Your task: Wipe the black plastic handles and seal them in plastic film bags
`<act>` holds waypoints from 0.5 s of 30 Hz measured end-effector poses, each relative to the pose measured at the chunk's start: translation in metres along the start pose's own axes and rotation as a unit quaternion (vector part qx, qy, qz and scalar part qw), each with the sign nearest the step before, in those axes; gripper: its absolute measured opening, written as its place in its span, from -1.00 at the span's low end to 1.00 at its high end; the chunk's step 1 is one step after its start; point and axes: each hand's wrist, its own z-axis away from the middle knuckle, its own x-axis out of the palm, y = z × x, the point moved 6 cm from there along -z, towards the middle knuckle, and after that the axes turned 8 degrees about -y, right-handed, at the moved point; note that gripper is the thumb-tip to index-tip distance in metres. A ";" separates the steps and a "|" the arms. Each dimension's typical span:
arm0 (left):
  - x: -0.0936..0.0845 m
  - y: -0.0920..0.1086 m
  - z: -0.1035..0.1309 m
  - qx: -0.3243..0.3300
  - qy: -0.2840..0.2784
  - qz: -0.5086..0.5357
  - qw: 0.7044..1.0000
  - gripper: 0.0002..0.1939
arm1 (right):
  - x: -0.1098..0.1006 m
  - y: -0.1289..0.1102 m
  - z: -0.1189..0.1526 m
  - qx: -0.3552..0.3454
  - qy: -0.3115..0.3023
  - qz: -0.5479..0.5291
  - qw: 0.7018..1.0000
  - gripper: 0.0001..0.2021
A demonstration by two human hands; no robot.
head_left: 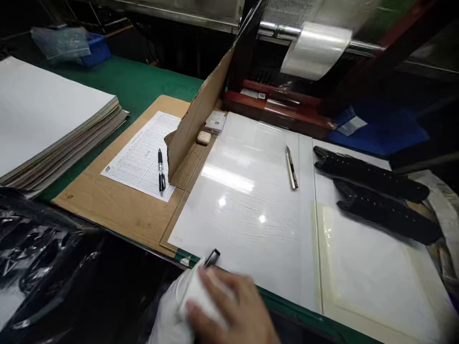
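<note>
At the bottom centre my right hand (244,306) is blurred by motion, its fingers bent around a white cloth (204,298). Just left of it is a white-covered shape that looks like my left hand (167,313) in a glove, its fingers hidden behind the cloth. From between the hands sticks out a small dark piece with a shiny edge (213,258), its kind unclear. Both hands are at the table's front edge, before a white sheet under clear film (247,224). A craft knife (291,167) lies on that sheet.
Two black strap-shaped pieces with small holes (373,177) lie at right. An upright cardboard divider (195,119) stands left of the sheet, beside a pen (161,172) on a printed form (138,160). A paper stack (53,114) is far left; a film roll (315,50) hangs behind.
</note>
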 end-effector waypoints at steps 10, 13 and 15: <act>-0.005 -0.005 0.000 0.021 0.045 0.040 0.998 -0.61 | -0.002 -0.004 -0.007 0.042 0.023 -0.026 0.999 -0.60; -0.006 -0.005 0.000 0.019 0.055 0.065 0.996 -0.62 | -0.004 0.001 -0.008 0.048 0.023 -0.029 0.998 -0.60; -0.007 -0.002 -0.001 0.022 0.061 0.055 0.996 -0.63 | -0.006 0.004 -0.009 0.042 0.020 -0.033 0.998 -0.62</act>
